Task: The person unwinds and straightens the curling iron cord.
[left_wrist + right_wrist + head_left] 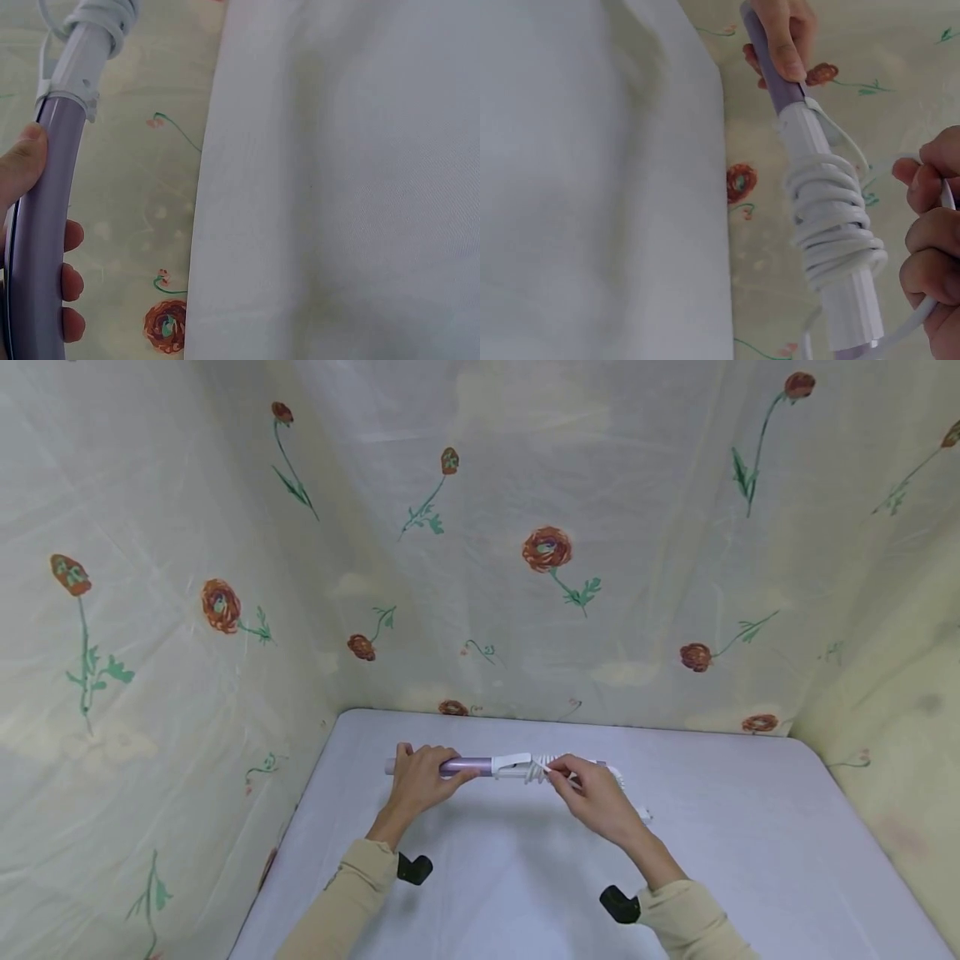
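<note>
Pinches white cord [831, 193] (probably pliable) in right hand [596, 797]; grips purple-and-white wand [483, 765] in left hand [422, 778]: looks light, stiff, slick; best held by purple end.

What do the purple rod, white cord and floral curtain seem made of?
Purple rod: smooth plastic or coated metal, from its soft sheen.
White cord: probably matte, flexible plastic, as it coils.
Floral curtain: perhaps faintly shiny plastic or fabric; it creases.
</note>
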Action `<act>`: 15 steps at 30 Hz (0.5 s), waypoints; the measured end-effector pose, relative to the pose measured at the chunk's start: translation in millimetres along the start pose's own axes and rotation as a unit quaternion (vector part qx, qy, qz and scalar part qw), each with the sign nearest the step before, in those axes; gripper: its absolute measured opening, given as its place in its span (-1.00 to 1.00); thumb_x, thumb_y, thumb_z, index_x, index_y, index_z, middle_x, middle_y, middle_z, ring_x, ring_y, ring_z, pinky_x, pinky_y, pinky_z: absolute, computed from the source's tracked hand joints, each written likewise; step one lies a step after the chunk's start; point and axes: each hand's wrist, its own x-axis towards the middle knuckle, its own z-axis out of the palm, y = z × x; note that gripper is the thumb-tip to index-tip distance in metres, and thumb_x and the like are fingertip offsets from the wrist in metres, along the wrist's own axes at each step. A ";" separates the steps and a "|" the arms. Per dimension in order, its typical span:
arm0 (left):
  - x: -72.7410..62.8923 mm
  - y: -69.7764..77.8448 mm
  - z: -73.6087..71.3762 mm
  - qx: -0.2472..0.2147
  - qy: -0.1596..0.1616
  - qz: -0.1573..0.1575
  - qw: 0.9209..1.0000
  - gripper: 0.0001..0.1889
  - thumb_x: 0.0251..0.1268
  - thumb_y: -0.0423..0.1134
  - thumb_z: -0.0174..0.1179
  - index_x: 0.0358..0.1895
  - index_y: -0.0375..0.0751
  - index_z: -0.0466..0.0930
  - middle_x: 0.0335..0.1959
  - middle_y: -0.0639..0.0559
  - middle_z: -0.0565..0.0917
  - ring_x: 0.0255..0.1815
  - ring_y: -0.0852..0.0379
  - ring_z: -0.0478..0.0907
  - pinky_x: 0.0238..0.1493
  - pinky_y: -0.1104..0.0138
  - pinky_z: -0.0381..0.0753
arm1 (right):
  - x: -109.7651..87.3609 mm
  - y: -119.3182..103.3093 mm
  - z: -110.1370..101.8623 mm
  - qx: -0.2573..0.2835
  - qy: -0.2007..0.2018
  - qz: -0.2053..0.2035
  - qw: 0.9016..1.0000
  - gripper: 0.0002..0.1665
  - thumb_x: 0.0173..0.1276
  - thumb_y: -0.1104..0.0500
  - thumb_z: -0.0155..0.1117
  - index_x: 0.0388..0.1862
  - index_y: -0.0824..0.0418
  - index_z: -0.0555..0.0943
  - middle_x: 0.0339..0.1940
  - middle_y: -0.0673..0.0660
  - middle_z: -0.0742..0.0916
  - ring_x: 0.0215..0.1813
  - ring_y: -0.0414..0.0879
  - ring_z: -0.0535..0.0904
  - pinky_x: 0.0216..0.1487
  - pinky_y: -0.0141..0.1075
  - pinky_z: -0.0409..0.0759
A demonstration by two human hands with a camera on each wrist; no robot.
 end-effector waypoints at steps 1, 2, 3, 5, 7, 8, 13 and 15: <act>0.1 0.0 -0.1 0.000 -0.001 0.000 1.000 -0.47 0.01 0.41 0.16 -0.20 0.06 0.69 -0.42 0.16 0.69 -0.38 0.22 0.46 -0.08 0.13 0.13 | 1.0 -0.7 -2.0 -0.004 -0.004 0.001 1.000 -0.88 0.33 0.25 0.20 -0.22 0.26 0.64 -0.40 -0.02 0.71 -0.41 -0.30 0.52 -0.35 -0.40 0.55; 0.2 0.1 -0.3 0.000 -0.002 0.001 1.000 -0.47 0.01 0.40 0.16 -0.20 0.07 0.68 -0.43 0.17 0.69 -0.38 0.22 0.46 -0.09 0.13 0.13 | 2.1 -1.1 -3.7 -0.010 -0.010 0.002 1.000 -0.88 0.32 0.25 0.21 -0.23 0.25 0.64 -0.41 -0.02 0.71 -0.43 -0.29 0.51 -0.38 -0.41 0.52; 0.4 -0.1 -0.3 0.001 -0.002 0.001 1.000 -0.47 0.01 0.41 0.16 -0.20 0.06 0.68 -0.43 0.17 0.69 -0.38 0.22 0.46 -0.09 0.13 0.13 | 3.0 -1.9 -5.5 -0.018 -0.016 0.003 1.000 -0.89 0.31 0.24 0.22 -0.24 0.25 0.64 -0.42 -0.03 0.71 -0.44 -0.27 0.50 -0.39 -0.42 0.50; 0.6 -0.4 -0.8 0.002 -0.002 0.003 1.000 -0.47 0.01 0.41 0.16 -0.21 0.06 0.68 -0.44 0.17 0.68 -0.40 0.23 0.45 -0.10 0.13 0.12 | 4.6 -2.6 -8.6 -0.040 -0.029 0.004 0.999 -0.90 0.31 0.23 0.23 -0.26 0.22 0.65 -0.44 -0.04 0.70 -0.47 -0.26 0.46 -0.44 -0.43 0.44; 0.6 -0.6 -1.3 0.002 -0.002 0.006 1.000 -0.47 0.01 0.41 0.17 -0.22 0.06 0.69 -0.45 0.18 0.68 -0.41 0.24 0.45 -0.12 0.14 0.12 | 6.0 -3.6 -11.4 -0.062 -0.044 0.004 0.997 -0.89 0.31 0.20 0.23 -0.26 0.21 0.65 -0.43 -0.04 0.71 -0.48 -0.25 0.45 -0.45 -0.43 0.41; 0.6 -0.5 -1.7 0.002 -0.001 0.009 1.000 -0.48 0.01 0.40 0.17 -0.23 0.06 0.69 -0.46 0.18 0.68 -0.42 0.24 0.45 -0.13 0.15 0.12 | 6.6 -4.0 -12.7 -0.073 -0.051 0.002 0.996 -0.88 0.31 0.19 0.23 -0.25 0.20 0.65 -0.42 -0.04 0.72 -0.46 -0.26 0.45 -0.44 -0.43 0.41; -0.1 -0.1 -3.4 0.002 -0.007 0.015 1.000 -0.48 0.02 0.40 0.16 -0.22 0.06 0.69 -0.47 0.18 0.67 -0.42 0.23 0.44 -0.12 0.15 0.12 | 9.4 -4.6 -18.4 -0.111 -0.069 -0.016 0.991 -0.86 0.31 0.18 0.24 -0.23 0.19 0.67 -0.36 -0.02 0.74 -0.41 -0.30 0.51 -0.39 -0.40 0.47; -0.7 -0.3 -3.7 0.002 -0.013 0.014 1.000 -0.48 0.03 0.39 0.16 -0.21 0.05 0.69 -0.47 0.18 0.67 -0.42 0.23 0.44 -0.10 0.13 0.13 | 10.6 -3.9 -20.3 -0.120 -0.070 -0.027 0.990 -0.87 0.30 0.19 0.25 -0.24 0.20 0.68 -0.37 -0.02 0.74 -0.40 -0.30 0.53 -0.38 -0.39 0.49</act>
